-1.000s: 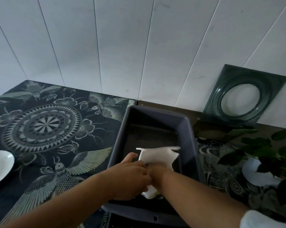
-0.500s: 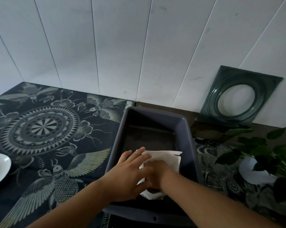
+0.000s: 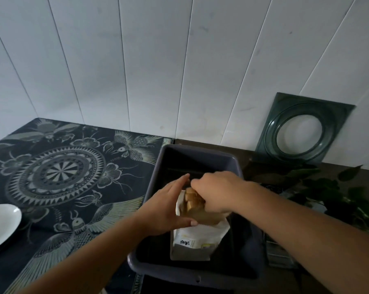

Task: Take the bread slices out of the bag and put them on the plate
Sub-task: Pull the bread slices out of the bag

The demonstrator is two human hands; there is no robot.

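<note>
A white paper bread bag [image 3: 197, 237] stands upright inside a dark grey plastic bin [image 3: 198, 154]. Its mouth is open and golden-brown bread slices [image 3: 191, 200] show at the top. My left hand [image 3: 168, 209] holds the bag's left side with the thumb across its front. My right hand [image 3: 216, 193] is closed over the top of the slices at the bag's mouth. The white plate [image 3: 0, 224] lies at the far left edge, only partly in view.
A dark cloth with a mandala and moth pattern [image 3: 56, 177] covers the table left of the bin. A green square frame [image 3: 304, 130] leans on the white panelled wall. A leafy potted plant [image 3: 332, 192] stands right of the bin.
The bag was folded shut under both hands; now it stands opened with bread showing. My right hand has moved up onto the slices and my left now steadies the bag's side.
</note>
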